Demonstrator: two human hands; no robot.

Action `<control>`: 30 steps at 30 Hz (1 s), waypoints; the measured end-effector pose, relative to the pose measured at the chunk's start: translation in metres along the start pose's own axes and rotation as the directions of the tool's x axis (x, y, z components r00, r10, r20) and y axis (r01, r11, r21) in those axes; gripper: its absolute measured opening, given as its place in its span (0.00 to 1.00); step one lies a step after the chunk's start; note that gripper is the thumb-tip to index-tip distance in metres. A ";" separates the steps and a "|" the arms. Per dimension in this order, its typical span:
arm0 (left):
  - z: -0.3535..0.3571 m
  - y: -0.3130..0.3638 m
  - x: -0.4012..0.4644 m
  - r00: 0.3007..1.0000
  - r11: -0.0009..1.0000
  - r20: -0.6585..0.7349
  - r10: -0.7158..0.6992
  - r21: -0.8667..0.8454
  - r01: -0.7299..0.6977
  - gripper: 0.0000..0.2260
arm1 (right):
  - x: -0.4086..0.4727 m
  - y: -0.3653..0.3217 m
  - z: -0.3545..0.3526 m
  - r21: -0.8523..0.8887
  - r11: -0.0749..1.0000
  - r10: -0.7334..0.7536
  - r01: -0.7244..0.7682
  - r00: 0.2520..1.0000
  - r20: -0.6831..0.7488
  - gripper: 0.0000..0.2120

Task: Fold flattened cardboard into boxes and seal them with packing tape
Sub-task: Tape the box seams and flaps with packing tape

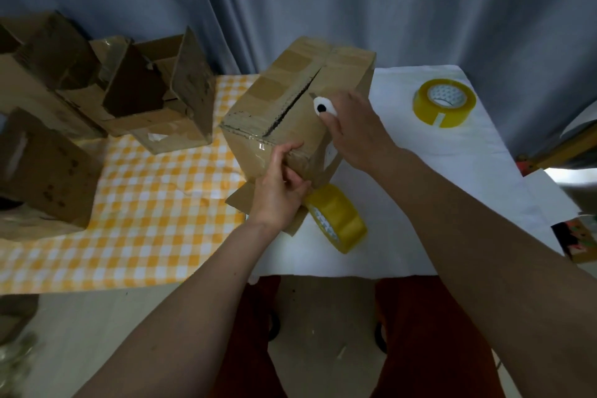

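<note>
Head: box seemingly between hands.

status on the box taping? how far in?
Done: the box in hand is folded up, and clear tape already wraps its near edge. In hand: the left hand grips that near corner with a tape roll beside it; the right hand holds a white cutter on top. Left: the top seam still gapes open, and the boxes at left stand open.
</note>
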State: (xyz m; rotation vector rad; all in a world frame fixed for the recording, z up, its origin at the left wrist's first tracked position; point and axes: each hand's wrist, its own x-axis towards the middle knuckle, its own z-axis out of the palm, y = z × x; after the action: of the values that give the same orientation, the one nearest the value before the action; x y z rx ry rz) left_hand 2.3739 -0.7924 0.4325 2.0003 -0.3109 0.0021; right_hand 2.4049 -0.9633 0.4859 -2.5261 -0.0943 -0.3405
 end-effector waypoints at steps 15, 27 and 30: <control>-0.005 -0.008 -0.021 1.000 0.998 -0.030 0.007 -0.055 -0.008 0.37 | -0.038 -0.011 0.006 -0.077 0.996 -0.060 0.055 0.996 -0.066 0.14; 0.035 0.010 -0.037 0.859 0.857 -0.209 -0.467 -0.348 0.381 0.12 | -0.052 -0.003 -0.019 0.131 0.990 -0.057 0.043 0.992 0.111 0.15; 0.034 0.008 -0.032 0.885 0.899 -0.206 -0.417 -0.237 0.368 0.08 | -0.053 -0.004 -0.015 0.099 0.993 -0.072 0.056 0.983 0.170 0.18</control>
State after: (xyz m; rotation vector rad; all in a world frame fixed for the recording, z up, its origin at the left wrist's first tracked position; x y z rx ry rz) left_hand 2.3362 -0.8190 0.4205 1.8131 0.2573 -0.0304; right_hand 2.3500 -0.9680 0.4857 -2.4583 -0.2541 -0.1367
